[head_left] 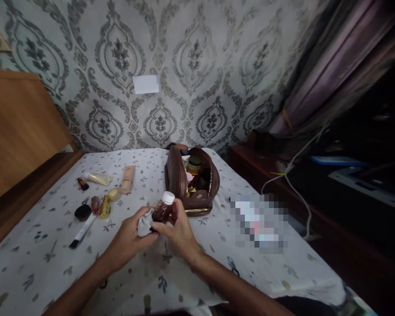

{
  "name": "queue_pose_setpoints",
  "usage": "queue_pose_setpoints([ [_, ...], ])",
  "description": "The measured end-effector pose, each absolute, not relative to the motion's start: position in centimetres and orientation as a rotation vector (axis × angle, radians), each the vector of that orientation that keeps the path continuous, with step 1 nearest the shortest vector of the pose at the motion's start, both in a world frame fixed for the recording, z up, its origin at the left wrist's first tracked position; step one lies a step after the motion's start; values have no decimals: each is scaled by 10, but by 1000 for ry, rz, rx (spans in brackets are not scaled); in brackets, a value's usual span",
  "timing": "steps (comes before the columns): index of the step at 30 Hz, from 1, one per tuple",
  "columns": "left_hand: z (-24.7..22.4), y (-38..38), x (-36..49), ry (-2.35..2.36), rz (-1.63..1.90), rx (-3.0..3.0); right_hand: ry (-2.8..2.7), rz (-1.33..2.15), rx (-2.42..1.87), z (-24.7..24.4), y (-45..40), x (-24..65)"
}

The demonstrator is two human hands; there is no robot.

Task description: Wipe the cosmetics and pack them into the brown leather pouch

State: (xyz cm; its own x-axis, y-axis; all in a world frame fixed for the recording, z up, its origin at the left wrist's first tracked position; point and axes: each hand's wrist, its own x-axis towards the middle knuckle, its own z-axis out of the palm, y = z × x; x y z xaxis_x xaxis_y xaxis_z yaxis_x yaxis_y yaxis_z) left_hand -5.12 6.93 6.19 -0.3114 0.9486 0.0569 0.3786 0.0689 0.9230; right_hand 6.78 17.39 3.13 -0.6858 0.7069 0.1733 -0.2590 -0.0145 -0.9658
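My right hand (181, 228) grips a small dark brown bottle (160, 212) with a white cap, tilted a little to the right. In my left hand (130, 235) is a bunched white cloth (145, 224), pressed against the bottle's left side. Both hands are close together above the table, in front of an open brown cosmetic bag (176, 175). Inside the bag stand a jar with a dark green lid (194, 164) and other small items, partly hidden by its walls.
On the left lie a beige tube (128, 179), a pale tube (99, 178), a gold lipstick (104, 207), a round black compact (83, 212) and a white brush (84, 230). A blurred-out object (258, 224) lies right. A white cable (304, 197) hangs beside the patterned tablecloth (210, 254).
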Motion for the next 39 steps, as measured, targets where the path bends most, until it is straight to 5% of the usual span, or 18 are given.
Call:
queue_pose_setpoints([
  [16, 54, 121, -41, 748, 1015, 839, -2168, 1699, -225, 133, 254, 177],
  [22, 80, 155, -17, 1050, 1182, 943, -2042, 1204, -476, 173, 285, 198],
  [26, 77, 166, -12, 1263, 993, 1109, -2007, 916, -570, 180, 300, 185],
  [39, 66, 164, -29, 1373, 828, 1614, -2875, 321, -534, 193, 341, 139],
])
